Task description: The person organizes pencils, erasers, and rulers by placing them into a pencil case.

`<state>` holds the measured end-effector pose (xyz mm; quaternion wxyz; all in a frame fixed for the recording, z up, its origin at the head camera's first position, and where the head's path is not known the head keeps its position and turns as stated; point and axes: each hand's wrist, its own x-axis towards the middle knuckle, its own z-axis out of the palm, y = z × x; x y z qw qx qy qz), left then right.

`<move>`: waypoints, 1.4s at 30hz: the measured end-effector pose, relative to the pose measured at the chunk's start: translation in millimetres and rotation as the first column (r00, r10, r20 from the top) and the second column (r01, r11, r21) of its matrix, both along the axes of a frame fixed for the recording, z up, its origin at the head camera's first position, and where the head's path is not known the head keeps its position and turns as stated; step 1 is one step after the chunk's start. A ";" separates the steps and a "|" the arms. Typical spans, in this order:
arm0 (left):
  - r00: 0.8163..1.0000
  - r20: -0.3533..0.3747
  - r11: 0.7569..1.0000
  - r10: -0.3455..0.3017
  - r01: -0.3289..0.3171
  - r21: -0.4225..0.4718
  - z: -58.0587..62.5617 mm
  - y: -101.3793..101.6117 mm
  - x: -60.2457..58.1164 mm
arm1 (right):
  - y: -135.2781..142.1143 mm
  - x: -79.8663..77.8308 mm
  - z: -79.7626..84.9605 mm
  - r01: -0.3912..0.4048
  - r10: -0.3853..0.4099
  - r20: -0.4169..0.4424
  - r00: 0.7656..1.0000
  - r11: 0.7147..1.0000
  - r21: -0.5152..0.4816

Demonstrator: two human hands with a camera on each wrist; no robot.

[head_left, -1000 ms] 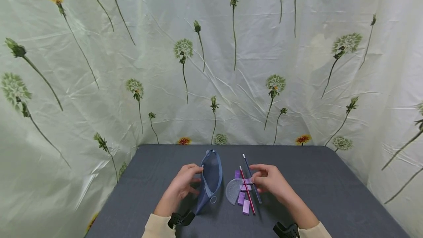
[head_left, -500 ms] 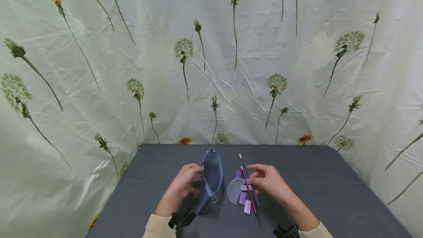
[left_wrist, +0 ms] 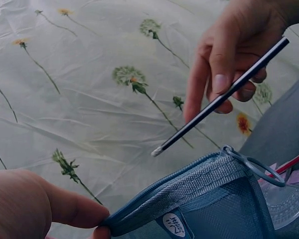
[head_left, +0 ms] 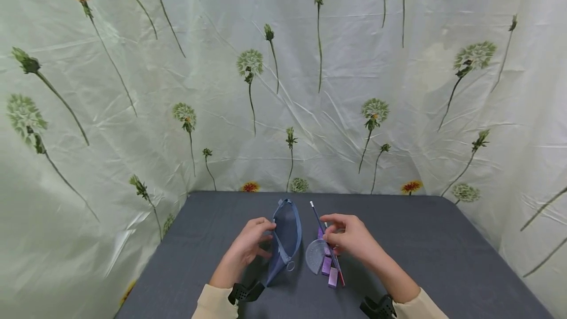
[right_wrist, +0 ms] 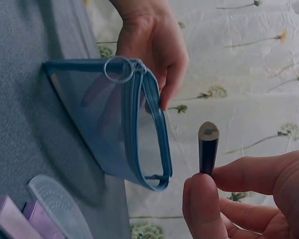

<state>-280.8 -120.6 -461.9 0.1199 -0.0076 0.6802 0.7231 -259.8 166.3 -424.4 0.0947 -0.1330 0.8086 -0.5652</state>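
Note:
My left hand (head_left: 250, 241) pinches the rim of a blue zip pencil case (head_left: 275, 266), which stands upright with its mouth unzipped. Between thumb and fingers, my right hand (head_left: 352, 234) holds a dark blue pencil (left_wrist: 204, 114). The pencil slants over the table, its white eraser end pointing away toward the back. The right wrist view shows the pencil's flat, unsharpened end (right_wrist: 208, 132) facing the camera. Close to the case's right side lies a clear protractor (head_left: 313, 257). Beside it are several purple blocks (head_left: 332, 277) and a red pencil (head_left: 343, 280), partly hidden by the right hand.
The dark grey table (head_left: 425, 260) reaches back to a pale floral curtain (head_left: 212, 92). A ring zip pull (head_left: 290, 266) hangs from the near end of the case's mouth. Black wrist straps (head_left: 246, 292) sit on both arms.
My right hand has moved left with the dark blue pencil, whose eraser end now stands closer to the case and overlaps the red pencil. The left hand keeps its grip on the case.

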 end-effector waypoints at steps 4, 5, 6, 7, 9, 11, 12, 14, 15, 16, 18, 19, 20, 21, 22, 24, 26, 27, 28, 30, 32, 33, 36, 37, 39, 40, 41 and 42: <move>1.000 -0.014 1.000 0.000 0.000 0.000 0.3 0.7 0.5 | -7.8 -0.6 4.1 -0.034 0.034 -0.013 0.999 0.999 0.000; 1.000 -0.015 1.000 0.002 -0.002 -0.001 0.0 0.8 0.8 | -9.8 -0.8 4.7 -0.040 0.040 -0.017 0.999 0.999 -0.001; 1.000 -0.018 1.000 0.002 -0.002 -0.002 0.1 0.9 1.3 | -11.7 -1.0 5.3 -0.047 0.047 -0.022 0.999 0.999 0.001; 1.000 -0.021 1.000 0.003 -0.003 -0.005 -0.1 1.0 1.4 | -13.7 -1.5 5.6 -0.054 0.054 -0.029 0.998 0.999 0.004; 1.000 -0.028 1.000 0.003 -0.003 -0.009 -0.8 1.3 1.6 | -17.5 -2.7 5.8 -0.064 0.064 -0.036 0.997 0.998 0.007; 1.000 -0.027 1.000 0.008 -0.008 -0.010 -1.3 1.5 1.5 | -21.1 -4.3 5.7 -0.075 0.076 -0.044 0.996 0.997 0.014; 1.000 -0.027 1.000 0.010 -0.011 -0.009 -1.2 1.6 1.5 | -22.9 -5.3 5.6 -0.081 0.082 -0.046 0.996 0.997 0.016; 0.999 -0.029 1.000 0.013 -0.014 -0.010 -1.6 1.8 1.6 | -26.0 -7.6 4.8 -0.087 0.088 -0.044 0.995 0.996 0.021; 0.999 -0.028 1.000 0.014 -0.015 -0.011 -1.8 1.8 1.7 | -27.7 -8.9 4.5 -0.090 0.091 -0.043 0.995 0.996 0.023; 1.000 -0.024 1.000 0.018 -0.018 -0.009 -2.0 1.7 1.8 | -29.4 -10.3 4.2 -0.094 0.096 -0.045 0.994 0.995 0.030; 1.000 -0.022 1.000 0.017 -0.017 -0.008 -2.2 1.9 2.0 | -32.7 -13.3 3.6 -0.104 0.105 -0.043 0.994 0.994 0.038; 1.000 -0.021 1.000 0.015 -0.016 -0.008 -2.5 1.9 2.0 | -34.5 -15.0 3.0 -0.108 0.110 -0.040 0.993 0.993 0.041; 1.000 -0.019 1.000 0.014 -0.014 -0.008 -2.5 2.1 2.0 | -36.5 -16.7 2.7 -0.114 0.116 -0.037 0.993 0.993 0.043; 1.000 -0.017 1.000 0.012 -0.013 -0.009 -2.8 2.4 1.7 | -38.6 -18.5 2.4 -0.120 0.121 -0.029 0.992 0.992 0.043; 1.000 -0.015 1.000 0.012 -0.012 -0.009 -2.7 2.6 1.7 | -40.6 -20.3 2.3 -0.124 0.125 -0.023 0.992 0.991 0.046; 1.000 -0.012 1.000 0.009 -0.010 -0.010 -2.2 3.3 1.2 | -44.9 -24.4 2.1 -0.128 0.128 -0.007 0.992 0.991 0.048; 1.000 -0.010 1.000 0.006 -0.006 -0.009 -2.0 3.8 0.6 | -48.7 -28.1 2.0 -0.124 0.124 0.002 0.992 0.991 0.048; 1.000 -0.009 1.000 0.007 -0.007 -0.009 -1.7 4.0 0.4 | -50.2 -29.8 1.7 -0.121 0.121 0.005 0.993 0.991 0.050; 1.000 -0.007 1.000 0.008 -0.008 -0.009 -1.2 4.2 0.0 | -51.4 -31.4 1.5 -0.120 0.120 0.005 0.993 0.992 0.048; 1.000 -0.007 1.000 0.011 -0.011 -0.008 -0.8 4.7 -0.8 | -53.6 -34.0 0.4 -0.116 0.116 0.008 0.993 0.992 0.043; 1.000 -0.006 1.000 0.015 -0.015 -0.009 -0.7 4.9 -0.9 | -55.6 -36.0 -1.4 -0.119 0.118 0.010 0.993 0.992 0.040; 1.000 -0.005 1.000 0.018 -0.018 -0.010 -0.5 5.0 -0.9 | -56.6 -36.8 -2.1 -0.121 0.121 0.013 0.993 0.992 0.040; 1.000 -0.004 1.000 0.019 -0.019 -0.012 -1.5 4.7 -0.5 | -60.3 -38.5 -5.6 -0.120 0.119 0.019 0.993 0.992 0.043; 1.000 -0.005 1.000 0.016 -0.016 -0.013 -1.7 4.6 -0.4 | -61.7 -38.8 -6.6 -0.118 0.117 0.020 0.993 0.992 0.044; 1.000 -0.005 1.000 0.012 -0.012 -0.013 -1.8 4.5 -0.1 | -64.6 -39.3 -8.2 -0.111 0.110 0.018 0.994 0.993 0.051; 1.000 -0.006 1.000 0.008 -0.008 -0.013 -1.7 4.4 0.1 | -66.1 -39.5 -9.0 -0.107 0.106 0.014 0.994 0.993 0.056; 1.000 -0.007 1.000 0.004 -0.004 -0.014 -1.7 4.4 0.3 | -67.5 -39.7 -9.8 -0.103 0.103 0.010 0.995 0.993 0.061; 1.000 -0.008 1.000 0.000 0.000 -0.014 -1.7 4.3 0.4 | -68.9 -39.7 -10.2 -0.100 0.099 0.006 0.995 0.993 0.066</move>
